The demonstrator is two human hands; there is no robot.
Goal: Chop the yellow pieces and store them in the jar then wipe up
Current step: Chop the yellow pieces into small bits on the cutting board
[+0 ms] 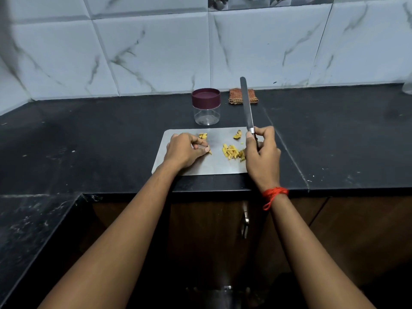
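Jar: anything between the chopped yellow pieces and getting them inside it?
Yes: the maroon lid sits on the jar, closing its mouth. The jar stands just past the cutting board's far edge; nothing lies between the chopped yellow pieces and it. The knife in the right hand points up, right of the jar.

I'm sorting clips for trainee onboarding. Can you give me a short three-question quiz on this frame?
1. True or false: the jar has its lid on.
2. Which hand has its grip on the knife? A) left B) right C) neither
3. Fill in: the chopped yellow pieces lie on the ___.

Key
1. True. The lid sits on the jar.
2. B. The right hand holds the handle, with the blade pointing up and away.
3. Board.
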